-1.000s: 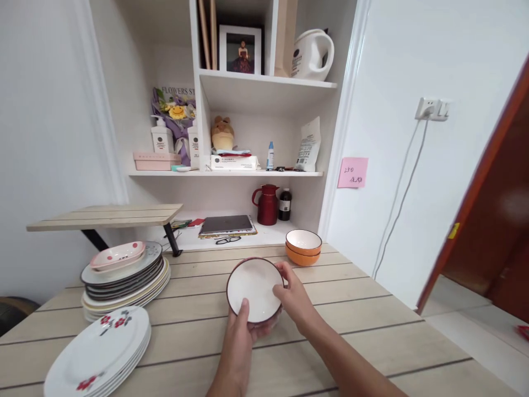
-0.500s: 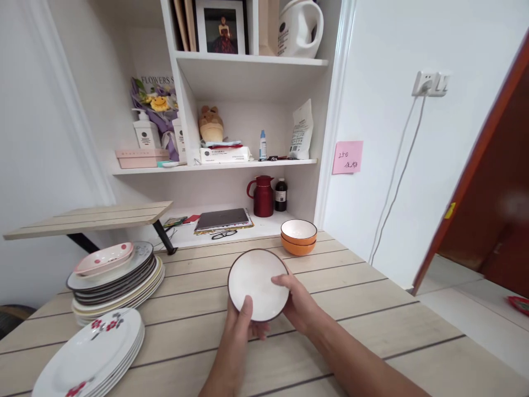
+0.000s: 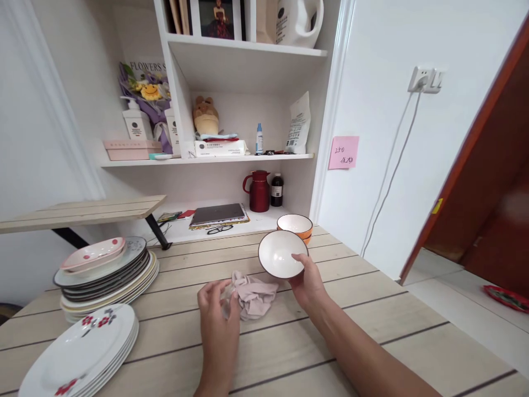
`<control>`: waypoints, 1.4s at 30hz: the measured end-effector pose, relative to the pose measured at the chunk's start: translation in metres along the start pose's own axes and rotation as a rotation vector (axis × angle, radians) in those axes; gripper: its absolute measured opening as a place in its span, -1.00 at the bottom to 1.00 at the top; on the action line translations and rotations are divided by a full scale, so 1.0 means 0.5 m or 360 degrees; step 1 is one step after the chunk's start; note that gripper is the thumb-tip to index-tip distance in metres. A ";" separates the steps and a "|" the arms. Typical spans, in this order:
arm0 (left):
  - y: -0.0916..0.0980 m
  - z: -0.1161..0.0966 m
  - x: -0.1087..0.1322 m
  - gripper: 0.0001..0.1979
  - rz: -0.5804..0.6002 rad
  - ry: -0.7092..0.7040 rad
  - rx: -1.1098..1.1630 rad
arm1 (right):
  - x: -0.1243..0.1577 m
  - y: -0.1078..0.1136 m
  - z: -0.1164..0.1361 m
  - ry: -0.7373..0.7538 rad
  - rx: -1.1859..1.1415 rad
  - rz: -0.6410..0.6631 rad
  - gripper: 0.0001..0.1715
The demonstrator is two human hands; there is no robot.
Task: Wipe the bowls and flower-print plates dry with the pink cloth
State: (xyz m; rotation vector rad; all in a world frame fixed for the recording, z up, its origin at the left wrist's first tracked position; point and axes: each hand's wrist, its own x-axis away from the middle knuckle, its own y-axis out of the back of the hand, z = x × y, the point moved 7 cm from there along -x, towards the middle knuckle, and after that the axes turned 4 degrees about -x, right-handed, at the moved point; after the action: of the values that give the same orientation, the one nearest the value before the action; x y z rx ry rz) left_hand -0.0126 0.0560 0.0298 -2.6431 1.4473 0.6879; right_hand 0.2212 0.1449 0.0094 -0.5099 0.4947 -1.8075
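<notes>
My right hand (image 3: 308,281) grips a bowl (image 3: 283,253) with a white inside and a dark rim, thumb over the edge and fingers beneath. The bowl is tilted toward me, in front of a stack of orange bowls (image 3: 307,238) that it partly hides. A crumpled pale pink cloth (image 3: 256,298) lies on the table below and left of the held bowl. At the cloth's left edge is my left hand (image 3: 219,314), its fingers curved and apart. Whether its fingertips touch the cloth is hard to make out.
On the left stand a tall stack of plates (image 3: 107,281) topped by a pink-dotted dish (image 3: 93,255), and flowered white plates (image 3: 82,353). A raised wooden shelf (image 3: 86,212) sits behind them. A laptop (image 3: 219,214), glasses (image 3: 220,229) and a red jug (image 3: 259,192) are at the back.
My right hand has moved the bowl away from me, toward the orange bowls. My left hand has let go of the bowl and shifted left, and the cloth has come into view.
</notes>
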 end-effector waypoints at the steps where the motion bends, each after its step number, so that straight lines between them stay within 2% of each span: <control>1: -0.006 0.010 0.001 -0.71 0.0002 0.0010 -0.0017 | -0.001 0.001 -0.001 0.0000 -0.0003 -0.0005 -0.39; 4: -0.029 0.030 0.006 -0.53 0.0098 -0.0030 -0.0157 | -0.002 0.004 -0.004 0.0002 -0.0021 -0.0031 -0.43; 7: -0.061 0.038 0.017 -0.43 0.0425 -0.0092 -0.0610 | -0.003 0.006 -0.008 -0.0008 -0.0045 -0.0057 -0.48; 9: -0.071 0.040 0.024 -0.51 0.0586 -0.0109 -0.0887 | -0.004 0.008 -0.014 -0.0030 -0.0103 -0.0072 -0.50; 11: -0.068 0.038 0.023 -0.69 0.0602 -0.0109 -0.1038 | -0.004 0.011 -0.020 -0.0068 -0.0196 -0.0088 -0.48; 14: -0.048 0.043 0.009 -0.87 0.0463 -0.0005 -0.1000 | -0.004 0.011 -0.026 -0.0103 -0.0274 -0.0088 -0.45; 16: -0.028 0.054 -0.004 -0.86 0.0305 0.0133 -0.0840 | -0.001 0.008 -0.026 -0.0101 -0.0260 -0.0066 -0.44; 19: 0.014 0.069 -0.018 -0.84 -0.0047 0.0329 -0.0560 | 0.008 -0.002 -0.026 -0.0100 -0.0206 -0.0009 -0.41; 22: 0.044 0.065 -0.017 -0.82 -0.0324 0.0383 -0.0323 | 0.022 -0.017 -0.027 -0.0095 -0.0119 0.0082 -0.34; 25: 0.056 0.035 -0.009 -0.78 -0.0447 0.0191 -0.0186 | 0.045 -0.038 -0.031 -0.0112 -0.0032 0.0208 -0.29; 28: 0.055 -0.014 0.005 -0.83 -0.0476 -0.0236 -0.0225 | 0.077 -0.065 -0.040 -0.0172 -0.0012 0.0358 -0.23; 30: 0.045 -0.040 0.016 -0.87 -0.0417 -0.0493 -0.0283 | 0.102 -0.085 -0.048 -0.0233 -0.0034 0.0477 -0.23; 33: 0.016 -0.051 0.026 -0.89 -0.0208 -0.0667 -0.0392 | 0.130 -0.117 -0.053 -0.0238 -0.0058 0.0715 -0.32; 37: -0.036 -0.033 0.034 -0.84 0.0215 -0.0624 -0.0645 | 0.135 -0.132 -0.044 -0.0036 0.0000 0.0905 -0.43; 40: -0.067 -0.020 0.046 -0.80 0.0506 -0.0585 -0.0768 | 0.120 -0.121 -0.045 0.0004 0.0050 0.0863 -0.46; 42: -0.079 -0.019 0.056 -0.78 0.0633 -0.0597 -0.0808 | 0.113 -0.114 -0.046 -0.0009 0.0045 0.0825 -0.46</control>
State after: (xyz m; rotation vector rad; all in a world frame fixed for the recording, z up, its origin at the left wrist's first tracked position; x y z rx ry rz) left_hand 0.0357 0.0538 0.0205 -2.3280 1.8816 1.6832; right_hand 0.1487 0.1084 0.0282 -0.3277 0.5394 -1.3135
